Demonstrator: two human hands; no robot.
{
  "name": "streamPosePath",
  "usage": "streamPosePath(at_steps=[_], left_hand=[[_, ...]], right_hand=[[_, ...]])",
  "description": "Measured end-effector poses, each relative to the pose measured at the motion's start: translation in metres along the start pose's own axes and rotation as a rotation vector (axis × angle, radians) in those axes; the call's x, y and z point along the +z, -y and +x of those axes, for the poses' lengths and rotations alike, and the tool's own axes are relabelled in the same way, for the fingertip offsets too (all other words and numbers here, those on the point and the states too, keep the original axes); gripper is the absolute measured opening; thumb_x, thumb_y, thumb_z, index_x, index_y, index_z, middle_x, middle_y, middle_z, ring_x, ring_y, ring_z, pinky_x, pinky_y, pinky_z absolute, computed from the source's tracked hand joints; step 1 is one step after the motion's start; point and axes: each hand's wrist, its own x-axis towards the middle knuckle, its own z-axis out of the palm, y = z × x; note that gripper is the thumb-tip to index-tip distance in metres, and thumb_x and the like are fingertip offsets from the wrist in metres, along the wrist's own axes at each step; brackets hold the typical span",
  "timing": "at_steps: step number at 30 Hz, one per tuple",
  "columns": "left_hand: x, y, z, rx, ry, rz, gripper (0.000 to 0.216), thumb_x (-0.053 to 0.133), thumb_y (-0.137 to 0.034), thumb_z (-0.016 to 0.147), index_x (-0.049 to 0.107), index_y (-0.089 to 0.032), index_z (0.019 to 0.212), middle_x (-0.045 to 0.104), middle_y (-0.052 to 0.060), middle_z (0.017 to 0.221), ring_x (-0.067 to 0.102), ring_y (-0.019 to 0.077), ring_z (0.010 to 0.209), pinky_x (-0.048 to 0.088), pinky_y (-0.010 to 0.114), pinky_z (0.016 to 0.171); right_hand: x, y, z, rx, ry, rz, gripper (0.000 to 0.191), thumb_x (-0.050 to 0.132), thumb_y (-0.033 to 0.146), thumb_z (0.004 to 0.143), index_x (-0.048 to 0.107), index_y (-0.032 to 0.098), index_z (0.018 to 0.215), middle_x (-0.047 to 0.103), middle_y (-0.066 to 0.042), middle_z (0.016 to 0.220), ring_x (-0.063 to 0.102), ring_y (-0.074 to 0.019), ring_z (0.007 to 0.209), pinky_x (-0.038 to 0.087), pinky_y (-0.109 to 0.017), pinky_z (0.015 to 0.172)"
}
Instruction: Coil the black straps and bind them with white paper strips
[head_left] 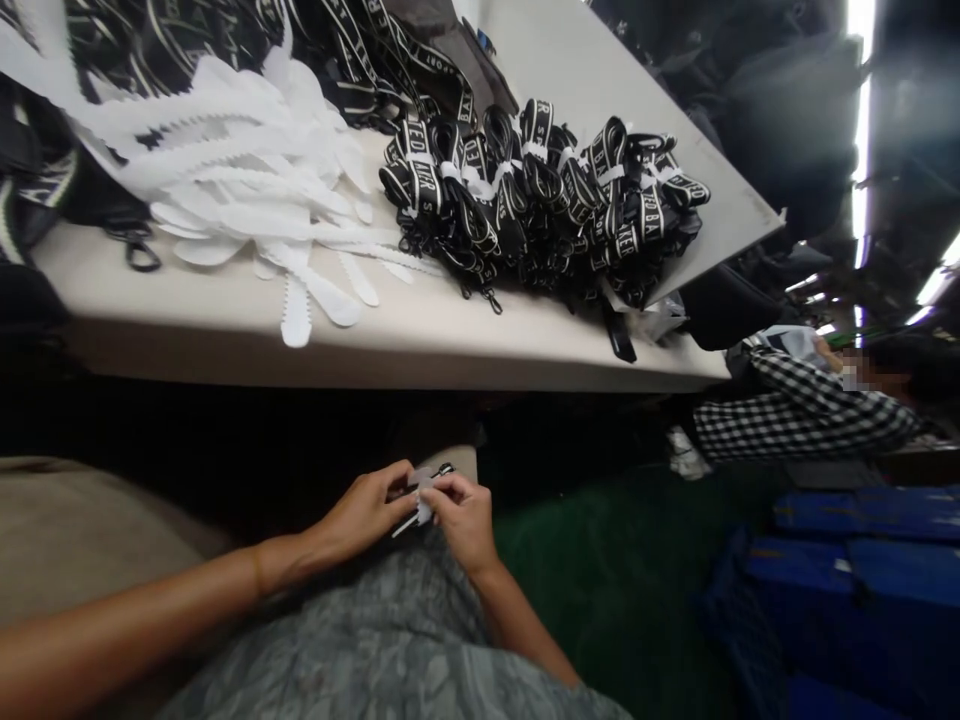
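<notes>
Grey marbled cloth [405,640] covers the person's lap at the very bottom, with both bare forearms reaching in over it.

Beyond the lap, a pale beige table [420,340] runs across the upper half, its front edge overhanging a dark gap. A heap of white strips with saw-toothed edges [247,190] spreads over its left part, and a few of them poke past the edge. Right of the heap lies a pile of bundled black straps [540,200], each bundle tied round with a white band. The straps carry white lettering: "SPORT" reads clearly on a loose strap [442,65] at the back, while the bundles show only pieces such as "BA" and "KER". A black snap hook [139,250] rests near the left edge.

The room behind is dim, with bright light bars at the far right. The floor [615,570] looks dark green, and blue crates [862,560] stand low on the right. Another person's black-and-white checked sleeve [802,415] shows past the table's corner.

Below the table edge, over the lap, the left hand [364,515] and right hand [465,520] meet fingertip to fingertip. Together they pinch a small white strip [422,500], and a dark clip [444,468] shows just above it. I cannot tell how strip and clip join.
</notes>
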Motion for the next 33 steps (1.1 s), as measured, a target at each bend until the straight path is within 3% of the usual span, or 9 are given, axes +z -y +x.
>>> streamPosePath(at_steps=[4, 6, 10, 11, 15, 19, 22, 27, 33], left_hand=[[0.01, 0.014, -0.005, 0.016, 0.04, 0.166, 0.033, 0.043, -0.047, 0.09, 0.052, -0.019, 0.075, 0.053, -0.002, 0.067, 0.053, 0.0167, 0.065, 0.035, 0.025, 0.059], [0.013, 0.014, -0.006, 0.047, 0.053, 0.233, 0.034, 0.039, -0.044, 0.093, 0.053, -0.019, 0.074, 0.052, -0.002, 0.065, 0.052, 0.0157, 0.062, 0.034, 0.026, 0.058], [0.013, 0.01, -0.002, 0.141, -0.004, 0.309, 0.035, 0.039, -0.04, 0.093, 0.06, -0.017, 0.076, 0.058, 0.003, 0.076, 0.057, 0.0176, 0.072, 0.038, 0.027, 0.066], [0.012, 0.01, 0.0, 0.136, -0.022, 0.325, 0.035, 0.041, -0.04, 0.092, 0.062, -0.017, 0.075, 0.058, 0.004, 0.077, 0.057, 0.0182, 0.073, 0.038, 0.027, 0.067], [0.007, 0.013, 0.003, 0.071, -0.045, 0.39, 0.034, 0.043, -0.038, 0.089, 0.06, -0.017, 0.068, 0.057, 0.004, 0.071, 0.057, 0.0178, 0.066, 0.036, 0.027, 0.061], [0.006, 0.011, -0.001, 0.05, -0.014, 0.442, 0.034, 0.039, -0.034, 0.089, 0.062, -0.016, 0.071, 0.061, 0.005, 0.071, 0.059, 0.0183, 0.066, 0.035, 0.027, 0.061], [0.007, 0.008, -0.004, -0.001, -0.001, 0.437, 0.03, 0.041, -0.031, 0.087, 0.062, -0.016, 0.073, 0.063, 0.004, 0.069, 0.06, 0.0185, 0.063, 0.035, 0.027, 0.059], [0.004, 0.005, -0.002, -0.011, -0.006, 0.32, 0.03, 0.045, -0.026, 0.085, 0.057, -0.016, 0.11, 0.066, 0.001, 0.07, 0.063, 0.0179, 0.064, 0.039, 0.025, 0.06], [0.002, 0.01, 0.002, 0.062, 0.037, 0.271, 0.027, 0.044, -0.035, 0.09, 0.06, -0.019, 0.104, 0.069, 0.003, 0.079, 0.066, 0.0196, 0.074, 0.043, 0.026, 0.064]], right_hand=[[-0.001, -0.023, -0.01, 0.223, -0.003, 0.164, 0.023, 0.075, 0.035, 0.068, 0.067, 0.013, 0.071, 0.057, 0.002, 0.054, 0.045, -0.008, 0.045, 0.035, -0.019, 0.042], [-0.002, -0.028, -0.015, 0.219, -0.012, 0.203, 0.024, 0.076, 0.036, 0.069, 0.066, 0.014, 0.071, 0.057, 0.002, 0.057, 0.046, -0.0079, 0.047, 0.037, -0.018, 0.044], [-0.001, -0.031, -0.014, 0.129, -0.035, 0.226, 0.025, 0.076, 0.039, 0.071, 0.067, 0.016, 0.071, 0.065, -0.004, 0.089, 0.05, -0.007, 0.053, 0.041, -0.019, 0.046], [0.0, -0.032, -0.012, 0.145, -0.027, 0.229, 0.026, 0.076, 0.04, 0.07, 0.067, 0.016, 0.072, 0.066, -0.004, 0.088, 0.05, -0.0071, 0.052, 0.041, -0.02, 0.045], [0.004, -0.039, -0.001, 0.307, 0.012, 0.222, 0.034, 0.078, 0.044, 0.064, 0.068, 0.014, 0.075, 0.056, 0.002, 0.049, 0.045, -0.009, 0.04, 0.034, -0.019, 0.038], [0.007, -0.046, 0.002, 0.366, -0.003, 0.202, 0.034, 0.079, 0.042, 0.06, 0.065, 0.013, 0.073, 0.057, 0.002, 0.044, 0.043, -0.0083, 0.036, 0.027, -0.018, 0.035], [0.009, -0.048, 0.0, 0.353, -0.017, 0.195, 0.033, 0.08, 0.041, 0.06, 0.062, 0.014, 0.07, 0.054, 0.004, 0.042, 0.04, -0.0076, 0.036, 0.026, -0.018, 0.036], [0.012, -0.047, -0.003, 0.292, -0.02, 0.236, 0.033, 0.08, 0.041, 0.06, 0.06, 0.015, 0.066, 0.05, 0.006, 0.047, 0.038, -0.006, 0.04, 0.025, -0.018, 0.038], [0.012, -0.049, -0.005, 0.272, -0.024, 0.254, 0.031, 0.078, 0.041, 0.064, 0.061, 0.016, 0.068, 0.049, 0.006, 0.053, 0.036, -0.0064, 0.044, 0.026, -0.019, 0.04]])
